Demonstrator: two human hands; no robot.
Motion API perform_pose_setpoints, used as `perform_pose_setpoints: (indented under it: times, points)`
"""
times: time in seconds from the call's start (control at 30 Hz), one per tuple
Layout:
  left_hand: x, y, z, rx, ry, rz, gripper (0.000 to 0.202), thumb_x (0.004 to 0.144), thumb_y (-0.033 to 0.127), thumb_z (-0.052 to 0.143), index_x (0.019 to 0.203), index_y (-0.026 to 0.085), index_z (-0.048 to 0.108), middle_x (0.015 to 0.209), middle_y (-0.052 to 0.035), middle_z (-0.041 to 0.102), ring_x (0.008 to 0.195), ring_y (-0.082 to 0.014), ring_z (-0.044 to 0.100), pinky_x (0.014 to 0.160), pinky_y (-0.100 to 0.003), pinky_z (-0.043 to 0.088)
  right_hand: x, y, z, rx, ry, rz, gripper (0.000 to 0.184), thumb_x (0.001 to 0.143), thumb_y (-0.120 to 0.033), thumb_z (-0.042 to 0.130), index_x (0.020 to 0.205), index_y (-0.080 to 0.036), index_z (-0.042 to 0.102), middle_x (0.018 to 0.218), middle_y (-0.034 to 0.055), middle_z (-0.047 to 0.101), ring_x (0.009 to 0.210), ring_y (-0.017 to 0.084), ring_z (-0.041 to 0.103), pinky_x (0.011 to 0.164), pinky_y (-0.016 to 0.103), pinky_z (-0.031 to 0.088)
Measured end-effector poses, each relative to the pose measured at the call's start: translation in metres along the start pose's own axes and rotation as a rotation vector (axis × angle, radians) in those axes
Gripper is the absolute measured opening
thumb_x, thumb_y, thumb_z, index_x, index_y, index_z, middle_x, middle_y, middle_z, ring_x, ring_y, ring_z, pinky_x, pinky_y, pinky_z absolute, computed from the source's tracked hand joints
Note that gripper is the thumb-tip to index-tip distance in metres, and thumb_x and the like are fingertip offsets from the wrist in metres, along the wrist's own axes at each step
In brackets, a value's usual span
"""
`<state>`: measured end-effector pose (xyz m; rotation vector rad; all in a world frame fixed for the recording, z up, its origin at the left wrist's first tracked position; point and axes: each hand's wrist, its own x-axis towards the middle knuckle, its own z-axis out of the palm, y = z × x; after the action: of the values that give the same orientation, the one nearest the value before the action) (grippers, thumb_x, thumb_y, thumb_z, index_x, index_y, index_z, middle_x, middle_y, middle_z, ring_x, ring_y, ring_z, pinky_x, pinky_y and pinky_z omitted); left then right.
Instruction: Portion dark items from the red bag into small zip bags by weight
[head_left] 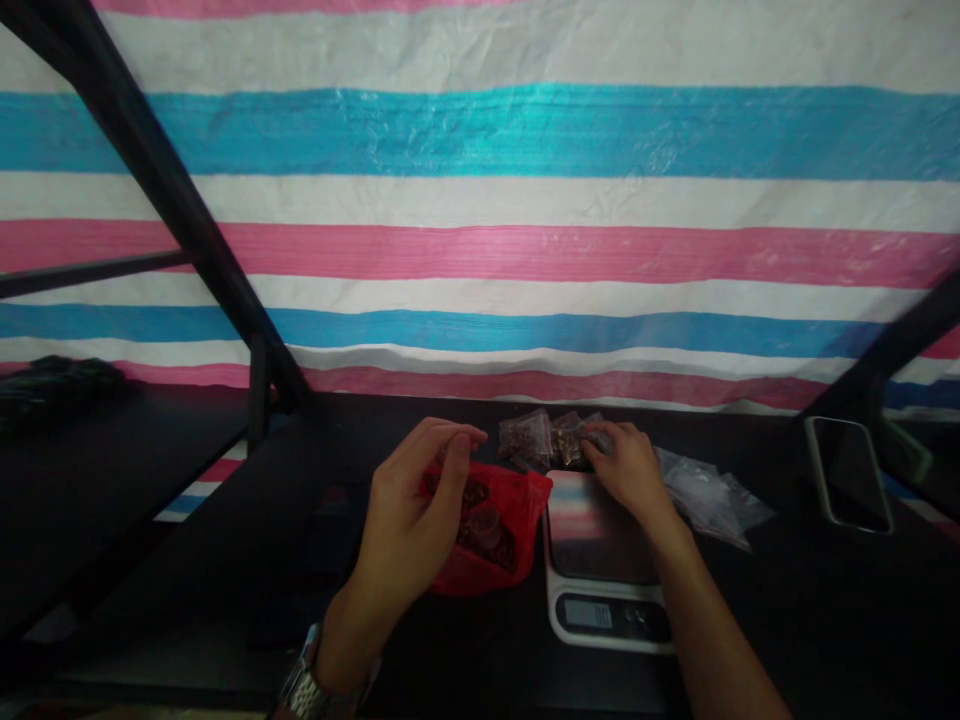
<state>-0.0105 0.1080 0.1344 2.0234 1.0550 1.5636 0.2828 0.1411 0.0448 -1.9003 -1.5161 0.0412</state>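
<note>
My left hand point(420, 500), with a metal watch on its wrist, hovers at the left side of a red plastic bag point(536, 505). Its fingers are loosely bent and nothing shows in them. Inside the opened bag are small dark brown pieces and a small clear cup point(484, 524). Behind the kitchen scale point(600, 540), my right hand point(626, 465) has its fingers closed on a small zip bag point(598, 440) with dark contents. Right beside it lie more filled zip bags point(529, 435). The right forearm covers part of the scale's right side.
Flat clear zip bags point(709, 495) lie to the right of the scale. A phone point(847, 475) rests farther right on the black table point(465, 660). Dark metal bars point(191, 220) slope on both sides, with a striped plastic sheet point(525, 250) behind.
</note>
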Motion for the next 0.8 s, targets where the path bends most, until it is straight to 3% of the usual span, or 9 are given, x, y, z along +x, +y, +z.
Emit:
perform_pose_setpoints:
  times: [0.1,0.3,0.4,0.53,0.63,0.73,0.8]
  points:
    - [0.001,-0.001,0.0,0.0,-0.024,0.006,0.023,0.104,0.022,0.056,0.094,0.022,0.077,0.088,0.0002,0.076,0.082,-0.0134,0.071,0.076,-0.023,0.054,-0.002,0.007,-0.006,0.04,0.029,-0.013,0.034,0.091,-0.029,0.062,0.117,-0.02,0.082,0.107,0.015,0.074,0.104,0.032,0.067,0.101,0.048,0.05]
    - [0.002,-0.006,-0.005,0.014,-0.011,-0.008,0.024,0.104,0.024,0.056,0.093,0.022,0.077,0.085,0.0001,0.075,0.079,-0.0139,0.071,0.072,-0.023,0.054,-0.008,0.007,-0.02,0.179,0.102,-0.054,0.04,0.089,-0.024,0.052,0.116,-0.019,0.081,0.087,0.0086,0.068,0.077,0.024,0.063,0.079,0.038,0.054]
    - [0.001,-0.01,-0.008,0.023,-0.008,-0.02,0.023,0.105,0.025,0.056,0.095,0.023,0.077,0.085,0.0001,0.075,0.079,-0.0142,0.07,0.073,-0.024,0.054,-0.013,-0.003,-0.021,0.382,0.043,-0.113,0.042,0.091,-0.03,0.056,0.125,-0.02,0.077,0.095,0.008,0.073,0.067,0.019,0.059,0.066,0.033,0.051]
    - [-0.001,-0.016,-0.014,0.029,-0.01,-0.041,0.023,0.105,0.027,0.056,0.096,0.023,0.077,0.086,0.0001,0.075,0.079,-0.0148,0.07,0.073,-0.025,0.053,-0.02,-0.016,-0.017,0.501,-0.074,-0.132,0.055,0.086,-0.024,0.059,0.14,-0.021,0.069,0.104,0.007,0.078,0.06,0.015,0.054,0.06,0.03,0.048]
    - [-0.002,-0.016,-0.019,0.039,-0.003,-0.051,0.024,0.106,0.028,0.055,0.096,0.022,0.076,0.086,0.0,0.075,0.079,-0.015,0.07,0.073,-0.025,0.053,-0.022,-0.02,-0.014,0.507,-0.087,-0.162,0.048,0.084,-0.022,0.057,0.13,-0.022,0.074,0.102,0.0065,0.077,0.06,0.015,0.056,0.06,0.03,0.049]
    - [0.0,-0.019,-0.026,0.087,-0.026,-0.062,0.025,0.106,0.031,0.054,0.097,0.022,0.076,0.088,-0.0013,0.075,0.081,-0.0168,0.07,0.076,-0.027,0.054,-0.023,-0.02,-0.013,0.52,-0.05,-0.188,0.043,0.084,-0.022,0.058,0.123,-0.022,0.076,0.121,0.0104,0.076,0.072,0.016,0.066,0.069,0.032,0.056]
    - [0.001,-0.026,-0.03,0.152,-0.084,-0.079,0.026,0.106,0.032,0.053,0.099,0.022,0.076,0.093,-0.0032,0.076,0.087,-0.0195,0.071,0.082,-0.031,0.056,-0.024,-0.018,-0.014,0.526,-0.03,-0.198,0.042,0.085,-0.022,0.058,0.123,-0.023,0.076,0.136,0.0132,0.072,0.092,0.02,0.073,0.078,0.035,0.059]
